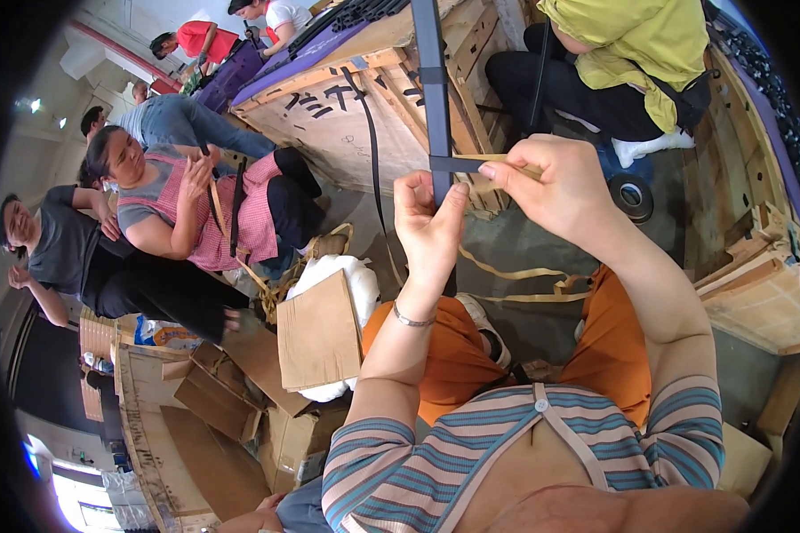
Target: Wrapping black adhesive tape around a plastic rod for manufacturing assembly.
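Head view: the left hand point(428, 218) grips the long, straight black bar point(433, 102), and the right hand point(556, 182) pinches the black, yellow-backed tape strip point(460, 165) crossing it. Behind the bar stands a large pale wooden crate point(316, 133); a round black tape roll point(630, 197) lies on the grey floor point(542, 235) to the right.

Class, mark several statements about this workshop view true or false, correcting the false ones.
1. The left hand holds a long dark bar. True.
2. The right hand is pinching black tape. True.
3. The right wrist wears jewellery. False: the silver bracelet is on the left wrist.
4. A black tape roll lies on the floor. True.
5. The wearer's legs are bare. False: orange trousers cover them.
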Demonstrator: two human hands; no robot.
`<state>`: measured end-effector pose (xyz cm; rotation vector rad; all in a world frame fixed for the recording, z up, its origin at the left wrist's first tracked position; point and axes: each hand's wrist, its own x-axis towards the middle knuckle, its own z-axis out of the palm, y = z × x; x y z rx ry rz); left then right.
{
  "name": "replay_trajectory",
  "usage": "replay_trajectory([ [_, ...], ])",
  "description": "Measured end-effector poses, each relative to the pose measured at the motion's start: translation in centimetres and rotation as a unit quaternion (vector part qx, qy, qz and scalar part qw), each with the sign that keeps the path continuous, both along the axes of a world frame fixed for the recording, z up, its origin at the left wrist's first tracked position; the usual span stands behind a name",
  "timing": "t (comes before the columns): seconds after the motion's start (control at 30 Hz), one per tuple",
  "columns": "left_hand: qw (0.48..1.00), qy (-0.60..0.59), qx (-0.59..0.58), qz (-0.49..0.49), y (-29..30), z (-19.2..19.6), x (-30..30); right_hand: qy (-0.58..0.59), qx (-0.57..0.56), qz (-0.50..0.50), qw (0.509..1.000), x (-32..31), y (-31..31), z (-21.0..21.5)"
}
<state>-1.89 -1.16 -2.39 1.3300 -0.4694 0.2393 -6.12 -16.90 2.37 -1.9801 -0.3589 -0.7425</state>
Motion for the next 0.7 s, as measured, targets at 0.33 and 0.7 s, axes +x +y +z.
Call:
replay_trajectory([
  [0.33, 0.999, -0.025, -0.003, -0.040, 1.1, 0.2, 0.3, 0.095, -0.001, -0.028, 0.995, 0.0, -0.8, 0.4],
  [0.7, 0.982, -0.012, -0.077, -0.170, 2.0, 1.1, 0.1, 0.062, 0.013, -0.013, 0.998, 0.1, -1.3, 0.4],
])
